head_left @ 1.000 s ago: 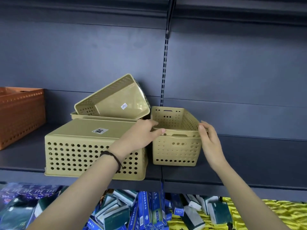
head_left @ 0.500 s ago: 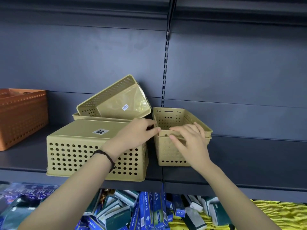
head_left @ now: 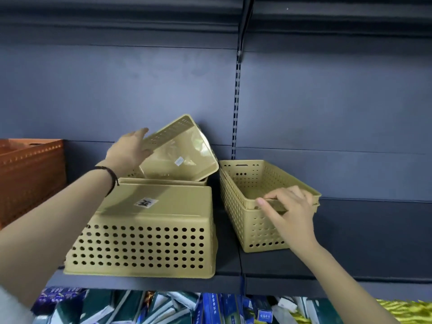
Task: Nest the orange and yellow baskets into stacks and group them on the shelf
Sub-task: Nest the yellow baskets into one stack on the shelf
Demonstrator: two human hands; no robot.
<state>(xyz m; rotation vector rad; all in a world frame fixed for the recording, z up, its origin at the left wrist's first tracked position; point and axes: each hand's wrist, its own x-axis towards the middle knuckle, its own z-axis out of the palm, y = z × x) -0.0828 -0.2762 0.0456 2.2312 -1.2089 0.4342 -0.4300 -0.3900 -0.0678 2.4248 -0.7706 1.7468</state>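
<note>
**Tilted basket in reach, small stack steadied**

Left hand (head_left: pixel 127 152) spread flat against the upper edge of the tilted yellow basket (head_left: pixel 180 152), fingers extended, grip not closed on anything. Right hand (head_left: pixel 288 206) pinching the near rim of the small yellow stack (head_left: pixel 254 202), apparently two baskets nested, standing upright at the right of the shelf (head_left: pixel 374 230).

Tilted basket propped against the back wall, resting in another yellow basket behind the upside-down yellow basket (head_left: pixel 145 232) at the shelf front. Orange basket (head_left: pixel 30 178) well apart at the far left, untouched.

Likely risks: with only an open palm on it, tilted basket could slide off its perch or tip forward once nudged. Upturned basket sits just beside the shelf's front lip; a bump from the left forearm might push it over onto the boxes (head_left: pixel 163 307) below.
</note>
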